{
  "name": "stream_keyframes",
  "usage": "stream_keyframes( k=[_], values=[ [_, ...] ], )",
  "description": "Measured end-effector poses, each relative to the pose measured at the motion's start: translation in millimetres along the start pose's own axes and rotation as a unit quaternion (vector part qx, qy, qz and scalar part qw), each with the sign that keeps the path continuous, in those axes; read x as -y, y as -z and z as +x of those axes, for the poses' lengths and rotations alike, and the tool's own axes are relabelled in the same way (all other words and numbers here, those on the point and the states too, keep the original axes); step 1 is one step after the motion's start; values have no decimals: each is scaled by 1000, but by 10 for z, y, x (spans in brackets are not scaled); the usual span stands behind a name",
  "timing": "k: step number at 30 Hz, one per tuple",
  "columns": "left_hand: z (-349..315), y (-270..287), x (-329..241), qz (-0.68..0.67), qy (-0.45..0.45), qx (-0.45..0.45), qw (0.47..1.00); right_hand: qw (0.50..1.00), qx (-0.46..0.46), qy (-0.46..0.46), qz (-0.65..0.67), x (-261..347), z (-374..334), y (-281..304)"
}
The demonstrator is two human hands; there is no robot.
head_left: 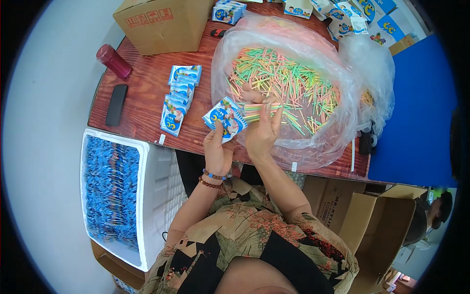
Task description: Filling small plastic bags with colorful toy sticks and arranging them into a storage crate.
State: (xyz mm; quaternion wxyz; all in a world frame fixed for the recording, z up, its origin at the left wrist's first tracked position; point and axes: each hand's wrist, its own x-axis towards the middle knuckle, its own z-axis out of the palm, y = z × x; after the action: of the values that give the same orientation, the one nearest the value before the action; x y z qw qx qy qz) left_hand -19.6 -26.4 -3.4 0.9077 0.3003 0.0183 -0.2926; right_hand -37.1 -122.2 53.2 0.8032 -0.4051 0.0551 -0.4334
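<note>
My left hand (218,149) grips a small blue-and-white packet (225,119) by its lower part. Close beside it, my right hand (263,130) is closed round a bundle of thin pastel sticks (255,111), pink, yellow and green. The left ends of the sticks meet the packet's right edge; whether they go inside it I cannot make out. Behind both hands lies a large clear plastic bag (313,154), opened wide, with a heap of loose pastel sticks (279,73) in it. Left of my hands, several more blue-and-white packets (175,110) overlap in a column on the wooden table (142,98).
At the left stand a cardboard box (164,24), a dark red bottle (115,61) and a black phone (116,105). Below the table edge, a white foam box (143,196) holds rows of blue packets. Printed cartons (347,22) lie at the far right. An open cardboard box (377,235) stands lower right.
</note>
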Motion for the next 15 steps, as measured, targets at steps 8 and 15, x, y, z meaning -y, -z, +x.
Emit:
stream_keyframes(
  k=[8, 15],
  values=[
    [28, -29, 42, -19, -34, -15, 999, 996, 48, -18, -73, -92, -219, 16],
    [78, 70, 9, -39, -34, 18, 998, 988, 122, -91, -34, -35, -192, -2]
  ],
)
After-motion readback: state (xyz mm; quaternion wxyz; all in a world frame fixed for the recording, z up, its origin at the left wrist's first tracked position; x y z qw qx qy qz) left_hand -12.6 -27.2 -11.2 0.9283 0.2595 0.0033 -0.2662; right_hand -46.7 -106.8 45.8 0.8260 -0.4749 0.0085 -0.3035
